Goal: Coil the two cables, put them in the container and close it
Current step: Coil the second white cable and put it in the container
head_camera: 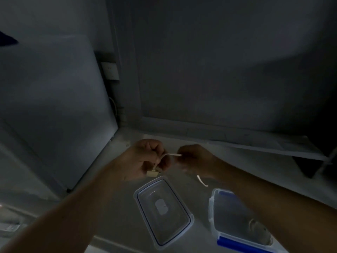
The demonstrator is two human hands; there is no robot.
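A thin white cable [170,154] runs between both my hands above the dim table. My left hand [144,158] is closed around part of it, and a pale plug [152,174] hangs just below the fingers. My right hand [194,159] pinches the cable's other stretch, and a loose white end [201,180] dangles under it. A clear rectangular lid [164,212] lies flat below my hands. The clear container [231,218] with blue clips stands to the right, half hidden by my right forearm, with a coiled cable [258,228] dimly visible inside.
The scene is dark. A white panel [54,106] rises at the left, with a wall socket [111,71] behind it. A long flat white board [264,146] lies along the back right. The grey tabletop [113,207] stretches under my left forearm.
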